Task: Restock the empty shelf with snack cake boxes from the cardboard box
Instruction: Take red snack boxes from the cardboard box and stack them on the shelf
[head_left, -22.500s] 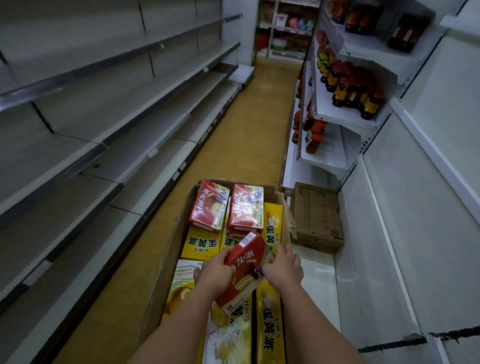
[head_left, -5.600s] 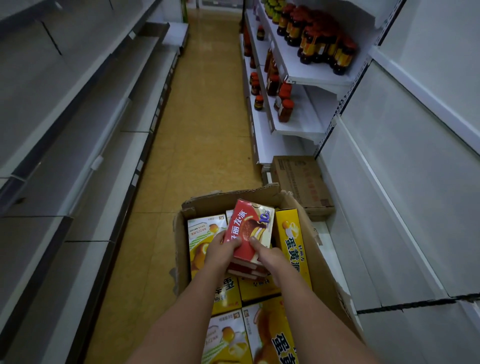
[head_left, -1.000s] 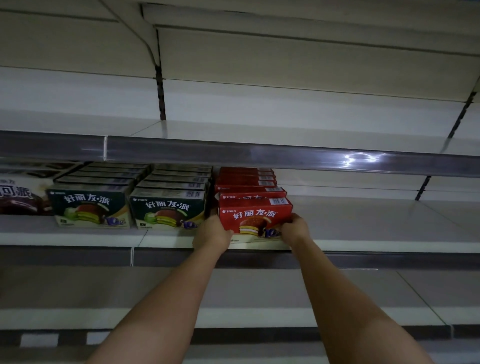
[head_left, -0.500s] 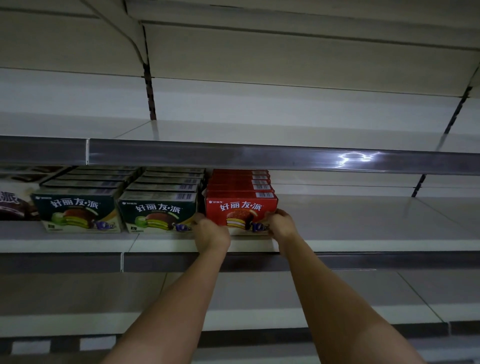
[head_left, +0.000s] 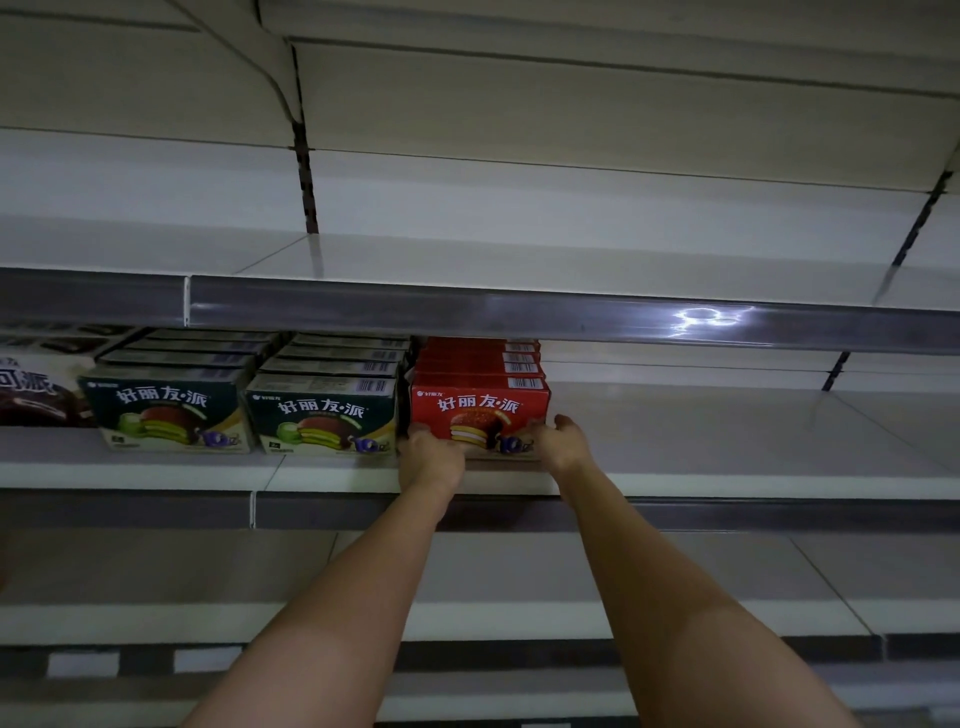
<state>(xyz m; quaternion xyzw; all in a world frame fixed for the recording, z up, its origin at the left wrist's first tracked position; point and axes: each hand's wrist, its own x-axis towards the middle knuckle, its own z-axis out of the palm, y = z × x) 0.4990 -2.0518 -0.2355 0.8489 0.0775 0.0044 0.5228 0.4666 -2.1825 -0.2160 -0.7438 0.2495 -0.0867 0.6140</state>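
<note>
A row of red snack cake boxes stands on the middle shelf (head_left: 727, 431), and the front red box (head_left: 480, 410) faces me upright. My left hand (head_left: 431, 457) holds its lower left corner. My right hand (head_left: 558, 439) is at its lower right corner, fingers curled against the side. Several more red boxes (head_left: 480, 358) stand in line behind it. The cardboard box is out of view.
Two rows of dark green snack cake boxes (head_left: 322, 415) (head_left: 161, 410) stand left of the red row, then a brown box (head_left: 31, 395) at the far left. The upper shelf (head_left: 519, 317) overhangs the rows. Bare shelf stretches to the right, with lower shelves (head_left: 675, 618) beneath.
The front red box has been pushed back flush with the row and set level on the shelf. Both hands stay at its lower corners.
</note>
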